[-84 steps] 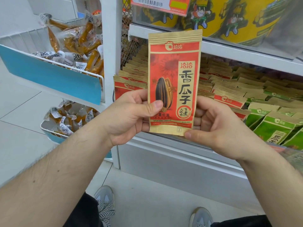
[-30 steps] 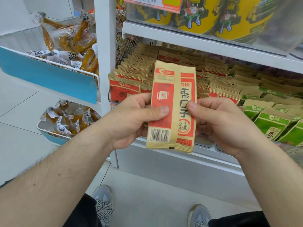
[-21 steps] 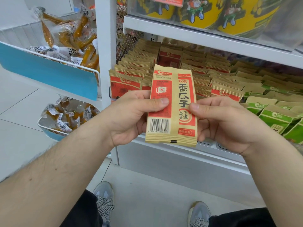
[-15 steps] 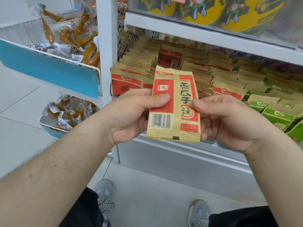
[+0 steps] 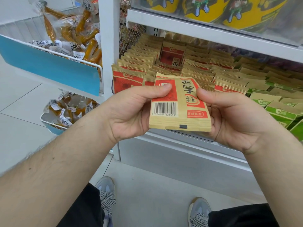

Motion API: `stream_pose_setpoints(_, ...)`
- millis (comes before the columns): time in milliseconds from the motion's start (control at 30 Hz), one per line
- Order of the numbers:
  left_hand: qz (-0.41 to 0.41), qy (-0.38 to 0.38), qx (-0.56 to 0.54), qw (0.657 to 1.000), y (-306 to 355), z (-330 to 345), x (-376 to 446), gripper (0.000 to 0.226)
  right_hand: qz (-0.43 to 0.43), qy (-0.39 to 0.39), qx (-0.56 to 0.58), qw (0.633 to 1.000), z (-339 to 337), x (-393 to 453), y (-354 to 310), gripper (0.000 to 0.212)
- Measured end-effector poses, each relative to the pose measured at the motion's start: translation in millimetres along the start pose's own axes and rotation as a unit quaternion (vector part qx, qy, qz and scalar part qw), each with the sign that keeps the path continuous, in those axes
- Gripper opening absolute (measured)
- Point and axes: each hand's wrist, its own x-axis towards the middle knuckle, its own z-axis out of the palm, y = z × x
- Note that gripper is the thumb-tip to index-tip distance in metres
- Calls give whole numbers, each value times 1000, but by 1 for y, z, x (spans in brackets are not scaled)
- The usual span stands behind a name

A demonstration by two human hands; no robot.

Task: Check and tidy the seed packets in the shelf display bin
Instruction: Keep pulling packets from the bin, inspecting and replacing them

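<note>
A red and tan seed packet (image 5: 180, 108) is held back side up in front of the shelf, its barcode toward me and its top tilted away. My left hand (image 5: 131, 112) grips its left edge, thumb on top. My right hand (image 5: 232, 115) grips its right edge, thumb on the printed characters. Behind it the shelf display bin (image 5: 188, 141) holds rows of red seed packets (image 5: 127, 81) standing upright, with one packet (image 5: 173, 54) sticking up higher in a middle row. Green seed packets (image 5: 278, 110) fill the right part.
A white shelf post (image 5: 109, 46) stands left of the bin. Wire baskets of wrapped orange snacks (image 5: 75, 30) with a blue front panel (image 5: 49, 66) hang at left, another basket (image 5: 65, 108) below. Yellow tubs (image 5: 246, 10) sit on the shelf above. My shoes (image 5: 106, 189) are on the floor.
The packet was turned over from its front face to its barcode side. Since then it has tipped flatter, top away from me, and sunk lower toward the bin's front.
</note>
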Motion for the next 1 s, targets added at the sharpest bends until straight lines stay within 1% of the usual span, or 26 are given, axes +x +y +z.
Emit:
stream_pose_setpoints(67,6,6,1,1000,-1,0,0,45,0,4,-1,1000,1,0,1,67)
stream_pose_setpoints(100,10,10,9,1000,-1,0,-1,42,-2,6,-1,1000,3,-1,1,61)
stream_pose_setpoints(167,26,29,39,998,-2,2,0,39,-21,14,-28,999,7,-1,2,33)
stream_pose_setpoints(200,35,41,53,997,-1,2,0,48,-40,20,-43,998,9,0,3,25)
stream_pose_setpoints(233,45,48,66,996,-2,1,1,64,-57,27,-41,997,12,1,5,27)
stream_pose_setpoints(267,57,52,71,994,-2,0,3,75,-70,28,-18,997,14,3,8,29)
stream_pose_setpoints(300,76,63,81,992,-3,0,4,77,-74,25,20,997,16,6,11,29)
stream_pose_setpoints(367,113,90,138,980,-6,-2,7,65,-66,-21,85,994,23,10,17,32)
stream_pose_setpoints(433,118,75,194,971,-12,1,8,53,-48,-102,135,984,29,15,25,33)
stream_pose_setpoints(467,111,68,199,971,-15,1,8,47,-37,-145,169,974,29,16,29,31)
stream_pose_setpoints(500,109,64,191,974,-17,2,7,41,-27,-169,192,966,30,17,32,29)
stream_pose_setpoints(533,111,63,175,976,-17,4,6,35,-21,-163,189,968,30,18,34,28)
stream_pose_setpoints(567,114,69,163,978,-16,5,5,32,-21,-129,157,979,30,18,33,26)
stream_pose_setpoints(600,113,85,155,978,-14,5,4,32,-29,-65,87,994,30,17,32,25)
stream_pose_setpoints(633,110,112,150,976,-12,5,4,38,-42,12,3,999,29,16,30,21)
stream_pose_setpoints(667,105,142,144,974,-10,5,3,46,-61,88,-59,993,26,17,28,18)
stream_pose_setpoints(700,102,169,140,970,-8,3,3,52,-71,144,-70,985,21,17,26,25)
stream_pose_setpoints(733,99,184,138,968,-7,2,2,53,-74,174,-49,981,17,18,24,38)
stream_pose_setpoints(767,98,190,142,967,-5,1,2,50,-74,181,-17,981,14,16,22,50)
stream_pose_setpoints(800,94,190,145,967,-4,2,1,45,-78,178,-11,981,14,14,19,58)
stream_pose_setpoints(833,91,188,147,967,-4,2,1,44,-91,179,-29,979,15,13,16,59)
stream_pose_setpoints(933,80,186,159,966,-4,4,1,53,-138,188,-104,967,19,10,15,45)
stream_pose_setpoints(1000,84,183,169,965,-5,5,1,58,-164,195,-122,959,19,10,17,35)
